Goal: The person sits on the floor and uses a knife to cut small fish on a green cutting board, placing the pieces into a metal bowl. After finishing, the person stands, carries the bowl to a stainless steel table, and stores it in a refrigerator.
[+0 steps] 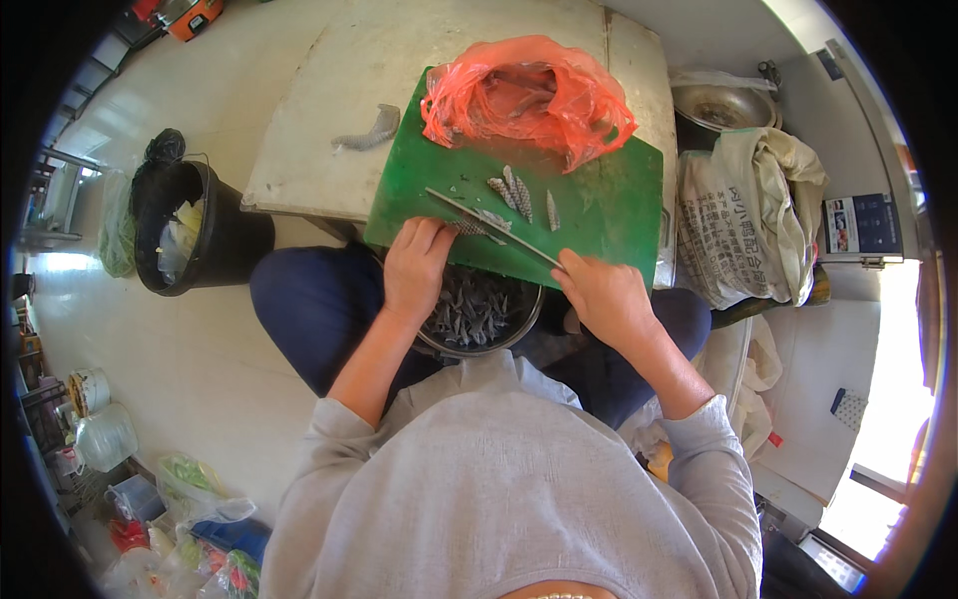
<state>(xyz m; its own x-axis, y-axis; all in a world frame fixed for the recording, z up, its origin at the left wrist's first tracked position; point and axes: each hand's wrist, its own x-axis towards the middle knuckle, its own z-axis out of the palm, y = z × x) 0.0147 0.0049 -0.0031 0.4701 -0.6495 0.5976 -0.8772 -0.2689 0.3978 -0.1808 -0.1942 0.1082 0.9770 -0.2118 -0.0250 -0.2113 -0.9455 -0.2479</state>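
A knife (pixel 490 226) lies slantwise over the green cutting board (pixel 599 187), seen nearly edge-on. My right hand (pixel 610 296) is closed around its handle at the board's near right edge. My left hand (pixel 419 262) presses its fingertips on a grey piece of food with a scaly texture (pixel 470 227), close beside the blade. Several cut strips (pixel 516 191) of the same stuff lie beyond the knife, with a single strip (pixel 552 210) to their right. A red plastic bag (pixel 524 97) rests open on the far part of the board. Below the near edge, a metal bowl (pixel 535 318) holds many grey strips.
The board sits on a pale, worn table (pixel 314 112), where a larger grey piece (pixel 370 131) lies at left. A black bucket (pixel 239 232) with waste stands on the floor to the left. A printed woven sack (pixel 737 224) and a metal pan (pixel 722 108) are at right.
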